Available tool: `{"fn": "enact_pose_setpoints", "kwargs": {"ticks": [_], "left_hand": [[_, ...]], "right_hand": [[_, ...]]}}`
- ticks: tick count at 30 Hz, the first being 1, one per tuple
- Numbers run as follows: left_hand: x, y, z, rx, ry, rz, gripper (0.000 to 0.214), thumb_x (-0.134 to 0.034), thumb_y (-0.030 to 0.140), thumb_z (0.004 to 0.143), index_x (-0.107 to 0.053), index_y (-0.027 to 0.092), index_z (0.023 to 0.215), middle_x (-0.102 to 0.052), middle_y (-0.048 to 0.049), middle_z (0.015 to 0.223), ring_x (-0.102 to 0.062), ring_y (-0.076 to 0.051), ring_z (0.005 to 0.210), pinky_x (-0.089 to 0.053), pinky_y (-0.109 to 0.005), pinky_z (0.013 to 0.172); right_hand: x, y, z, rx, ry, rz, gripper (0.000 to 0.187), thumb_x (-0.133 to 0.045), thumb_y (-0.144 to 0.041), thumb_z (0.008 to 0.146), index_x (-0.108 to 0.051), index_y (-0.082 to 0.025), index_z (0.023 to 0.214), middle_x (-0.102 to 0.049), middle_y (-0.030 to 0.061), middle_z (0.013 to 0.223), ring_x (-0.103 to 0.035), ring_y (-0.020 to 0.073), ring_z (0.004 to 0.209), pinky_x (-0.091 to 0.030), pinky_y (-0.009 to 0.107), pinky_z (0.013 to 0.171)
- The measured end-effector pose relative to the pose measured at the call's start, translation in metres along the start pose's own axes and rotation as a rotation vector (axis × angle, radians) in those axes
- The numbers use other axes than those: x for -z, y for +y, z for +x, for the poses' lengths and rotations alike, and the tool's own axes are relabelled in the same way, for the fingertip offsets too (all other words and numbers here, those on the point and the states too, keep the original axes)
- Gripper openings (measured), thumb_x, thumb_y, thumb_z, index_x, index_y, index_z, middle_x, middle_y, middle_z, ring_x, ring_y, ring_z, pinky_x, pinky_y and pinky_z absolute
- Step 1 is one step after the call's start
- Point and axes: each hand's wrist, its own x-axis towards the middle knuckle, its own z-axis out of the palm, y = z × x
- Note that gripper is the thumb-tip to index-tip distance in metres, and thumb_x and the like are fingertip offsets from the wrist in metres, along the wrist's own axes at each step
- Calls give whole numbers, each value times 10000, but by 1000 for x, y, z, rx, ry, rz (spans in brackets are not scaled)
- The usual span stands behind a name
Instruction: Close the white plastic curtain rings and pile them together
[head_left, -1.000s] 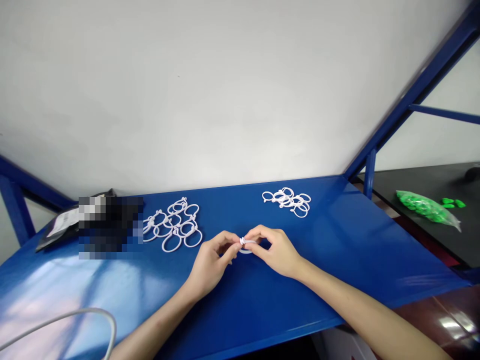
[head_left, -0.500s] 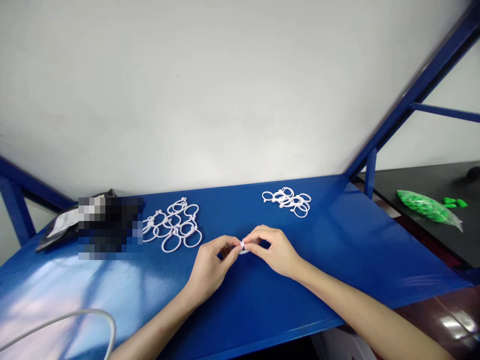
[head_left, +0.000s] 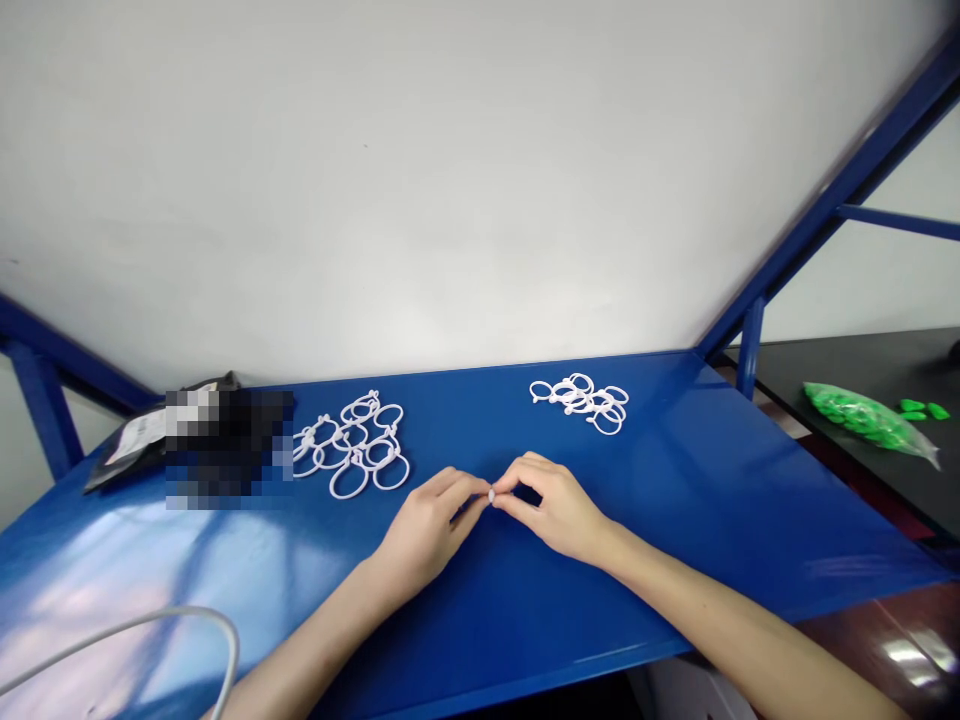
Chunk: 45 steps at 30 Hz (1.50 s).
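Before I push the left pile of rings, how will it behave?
The left pile looks thin-walled, so probably very light. It likely slides easily on the glossy blue table. Overlapping rings may snag and drag together.

A workshop: blue steel bench (head_left: 675, 520), heaps of white rings (head_left: 352, 445).

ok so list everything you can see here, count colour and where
table: one, blue, fills the foreground
left pile: roughly a dozen rings, white, on the table left of the hands
right pile: several overlapping rings, white, far side of the table
packet: one, black with white label, partly blurred, far left corner
cable: one, white, near left edge
side table: one, black, at right
bag: one, clear, full of green pieces, on the side table
loose pieces: two or so, green, beside the bag
held ring: one, white, mostly hidden
left hand: pinches the held ring
right hand: pinches it too
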Motion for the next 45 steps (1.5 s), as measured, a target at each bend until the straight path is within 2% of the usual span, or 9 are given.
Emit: {"fn": "enact_pose_setpoints", "kwargs": {"ticks": [3,6,9,14,19,23,29,36,45], "left_hand": [[12,-9,5,22,10,350,167,-562,284,1005,-710,206,1006,-759,-83,993,-712,-241,908,-553,-345,835],[27,-17,6,268,7,718,230,-578,362,987,-688,185,890,-731,-120,909,-695,-299,893,-532,-385,790],[39,-22,6,477,-149,807,228,-536,338,999,-667,167,925,-738,-137,908,-697,-337,951,-511,-397,779],[40,-20,8,556,-259,711,229,-426,172,1003,-642,171,1082,-760,-117,989,-722,-299,966,-486,-358,762],[38,-17,9,594,-104,435,260,-456,204,962,-563,197,1199,-747,-53,984,-718,-225,801,-478,-314,687],[41,-13,8,621,18,-21,235,-503,260,894,-575,207,1112,-664,7,811,-647,-177,655,-502,-299,638],[35,0,8,709,-32,-530,322,-518,348,905,-546,201,1190,-584,54,725,-621,-147,534,-550,-295,550],[19,12,6,695,-141,-685,312,-535,361,918,-519,185,1175,-613,63,685,-675,-157,513,-565,-303,571],[13,11,5,708,-147,-631,308,-521,374,922,-560,192,1168,-592,53,725,-660,-144,532,-577,-301,575]], "right_hand": [[7,10,7,9,39,-138,76,-675,-256,984,-708,-232,920,-764,23,913,-653,208,889,-530,355,832],[26,31,13,-18,162,-336,85,-647,-240,990,-712,-236,937,-772,40,952,-633,250,957,-529,407,867],[51,55,16,-118,298,-557,88,-636,-213,973,-720,-228,951,-774,58,960,-597,295,1009,-530,448,884],[71,77,16,-209,407,-673,94,-629,-194,937,-723,-206,941,-765,104,972,-543,352,1043,-516,519,920],[53,58,15,-155,383,-655,106,-649,-227,950,-720,-218,1028,-740,92,1065,-539,337,1124,-488,519,1006],[31,31,11,-55,228,-464,95,-651,-232,976,-704,-222,1055,-736,66,1061,-573,294,1118,-507,486,999],[8,7,5,-98,-37,-176,131,-703,-223,955,-694,-218,1086,-752,44,1093,-629,243,1085,-529,430,969],[0,-1,2,-143,-165,-32,131,-690,-259,970,-699,-236,1099,-745,17,1069,-669,191,1004,-526,350,912],[7,8,4,-70,-250,-130,221,-774,-280,913,-718,-206,1114,-688,38,1038,-668,179,892,-527,295,786]]}}
